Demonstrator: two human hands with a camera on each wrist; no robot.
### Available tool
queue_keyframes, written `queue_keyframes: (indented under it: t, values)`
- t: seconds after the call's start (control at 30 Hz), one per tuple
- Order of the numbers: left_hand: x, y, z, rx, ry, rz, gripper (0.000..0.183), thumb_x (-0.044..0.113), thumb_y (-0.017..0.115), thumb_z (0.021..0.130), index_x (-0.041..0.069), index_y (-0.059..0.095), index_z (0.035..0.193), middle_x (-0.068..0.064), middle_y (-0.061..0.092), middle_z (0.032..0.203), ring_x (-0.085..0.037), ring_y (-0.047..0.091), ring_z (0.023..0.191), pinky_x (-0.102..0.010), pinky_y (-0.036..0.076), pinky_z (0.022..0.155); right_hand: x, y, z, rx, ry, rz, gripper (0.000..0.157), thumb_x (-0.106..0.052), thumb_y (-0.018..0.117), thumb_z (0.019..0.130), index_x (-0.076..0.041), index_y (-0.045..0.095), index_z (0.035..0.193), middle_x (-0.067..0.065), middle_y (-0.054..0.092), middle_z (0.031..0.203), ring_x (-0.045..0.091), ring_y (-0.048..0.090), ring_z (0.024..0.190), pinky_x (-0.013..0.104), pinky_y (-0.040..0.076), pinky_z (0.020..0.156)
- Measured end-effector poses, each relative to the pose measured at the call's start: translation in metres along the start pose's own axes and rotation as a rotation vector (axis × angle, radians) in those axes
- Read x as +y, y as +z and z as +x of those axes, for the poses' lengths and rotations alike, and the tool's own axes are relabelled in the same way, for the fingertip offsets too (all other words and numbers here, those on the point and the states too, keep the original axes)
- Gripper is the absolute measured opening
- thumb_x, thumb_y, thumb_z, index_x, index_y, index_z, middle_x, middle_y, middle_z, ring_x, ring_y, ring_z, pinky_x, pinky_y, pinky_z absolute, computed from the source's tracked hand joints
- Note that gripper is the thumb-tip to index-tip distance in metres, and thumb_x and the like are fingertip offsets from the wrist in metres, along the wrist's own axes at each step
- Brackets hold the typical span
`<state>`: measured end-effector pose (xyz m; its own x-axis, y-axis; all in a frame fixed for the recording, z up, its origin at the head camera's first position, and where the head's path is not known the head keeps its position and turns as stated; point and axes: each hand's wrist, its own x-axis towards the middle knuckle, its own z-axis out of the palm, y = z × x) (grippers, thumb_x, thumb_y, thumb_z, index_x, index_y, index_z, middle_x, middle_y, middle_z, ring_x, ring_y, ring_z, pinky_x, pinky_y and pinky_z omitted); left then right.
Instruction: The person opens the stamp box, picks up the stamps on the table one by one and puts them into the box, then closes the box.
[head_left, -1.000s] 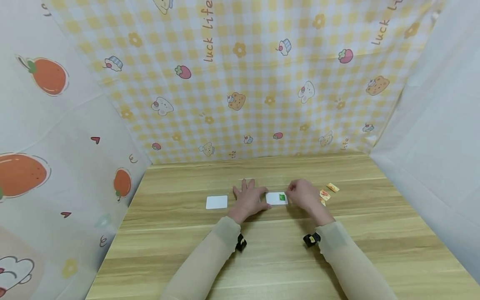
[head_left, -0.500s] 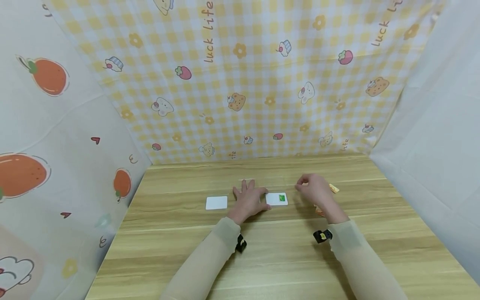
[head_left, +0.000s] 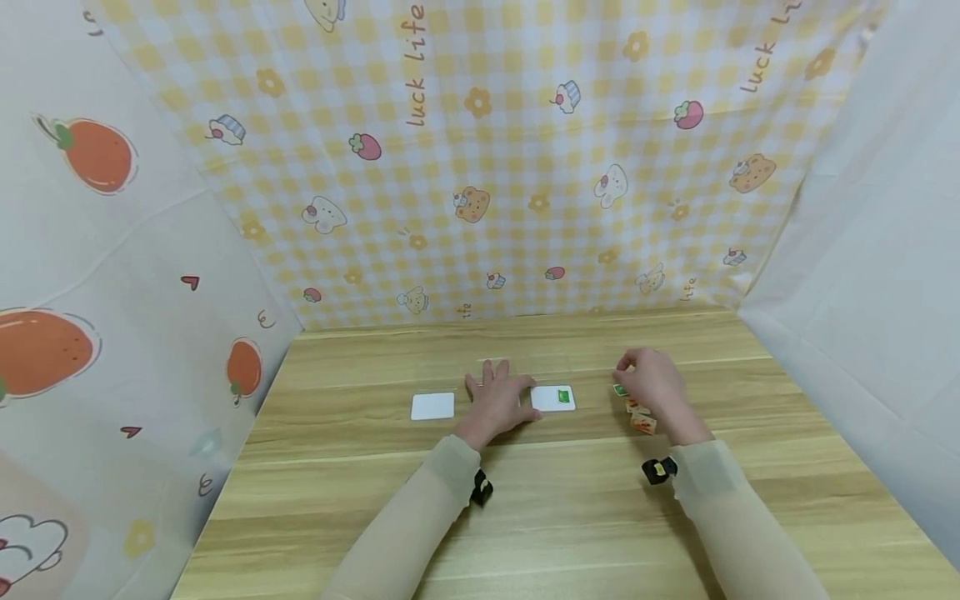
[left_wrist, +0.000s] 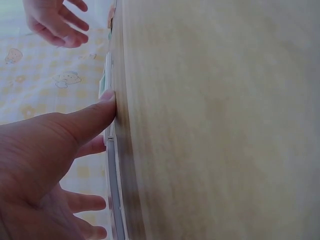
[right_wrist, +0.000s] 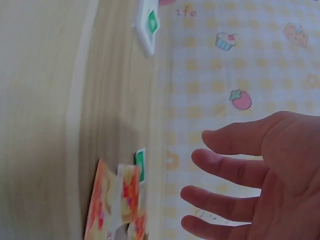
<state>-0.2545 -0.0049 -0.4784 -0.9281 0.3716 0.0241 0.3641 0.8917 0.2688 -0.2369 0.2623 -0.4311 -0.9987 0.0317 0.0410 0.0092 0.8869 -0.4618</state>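
Observation:
My left hand is spread over the middle of a row of white cards. In the left wrist view its straight thumb presses the edge of a card, the other fingers reaching along the far side. Right of it lies a white card bearing a green sticker. My right hand hovers above several small pieces; in the right wrist view its fingers are relaxed and apart, with nothing between them. Under its fingertips is a green-and-white piece, beside orange picture pieces.
A blank white card lies left of my left hand. Faint outlines of something transparent show behind the cards. The wooden table meets a yellow checked cloth at the back, with pale cloths at both sides.
My right hand has moved right, away from the card with the green sticker, to the small pieces. The green-and-white piece now shows under its fingertips. My left hand stays in place.

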Motion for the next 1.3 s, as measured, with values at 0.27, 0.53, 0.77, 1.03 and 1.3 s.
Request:
queue_keyframes:
  t: [0.27, 0.53, 0.77, 1.03, 1.3]
  values:
    - [-0.003, 0.002, 0.0, 0.016, 0.018, -0.012, 0.059, 0.063, 0.066, 0.067, 0.039, 0.056, 0.121, -0.015, 0.029, 0.142, -0.049, 0.014, 0.129, -0.075, 0.01, 0.087, 0.014, 0.004, 0.001, -0.056, -0.038, -0.01, 0.017, -0.022, 0.063, 0.083, -0.011, 0.066, 0.095, 0.01, 0.057, 0.077, 0.017, 0.044, 0.046, 0.028, 0.034, 0.039]
    - [-0.005, 0.001, 0.0, 0.026, 0.008, 0.026, 0.061, 0.065, 0.063, 0.067, 0.041, 0.054, 0.122, -0.015, 0.028, 0.142, -0.049, 0.013, 0.129, -0.075, 0.009, 0.087, 0.023, 0.006, -0.002, -0.027, -0.156, -0.142, 0.023, -0.022, 0.073, 0.073, -0.013, 0.07, 0.095, 0.02, 0.056, 0.106, 0.037, 0.052, 0.084, 0.042, 0.043, 0.057]
    - [-0.003, 0.002, -0.001, 0.02, 0.008, 0.01, 0.059, 0.063, 0.064, 0.069, 0.04, 0.054, 0.122, -0.016, 0.027, 0.143, -0.049, 0.012, 0.129, -0.074, 0.008, 0.088, 0.028, 0.006, -0.005, -0.047, -0.196, -0.244, 0.027, -0.025, 0.075, 0.072, -0.017, 0.07, 0.098, 0.018, 0.055, 0.109, 0.047, 0.046, 0.099, 0.058, 0.044, 0.064]
    - [-0.002, 0.003, -0.002, 0.023, 0.006, 0.014, 0.06, 0.063, 0.065, 0.067, 0.042, 0.053, 0.123, -0.016, 0.028, 0.143, -0.049, 0.014, 0.129, -0.074, 0.009, 0.088, 0.034, 0.013, -0.001, 0.015, -0.265, -0.28, 0.016, -0.023, 0.074, 0.073, -0.021, 0.073, 0.089, 0.01, 0.059, 0.109, 0.046, 0.043, 0.107, 0.065, 0.036, 0.078]
    - [-0.002, 0.004, 0.0, 0.023, 0.01, 0.018, 0.06, 0.064, 0.064, 0.068, 0.042, 0.053, 0.123, -0.016, 0.028, 0.143, -0.049, 0.014, 0.129, -0.074, 0.009, 0.089, 0.043, 0.017, 0.009, 0.097, -0.363, -0.23, 0.006, -0.018, 0.071, 0.076, -0.021, 0.074, 0.08, 0.004, 0.064, 0.098, 0.036, 0.052, 0.095, 0.051, 0.047, 0.067]
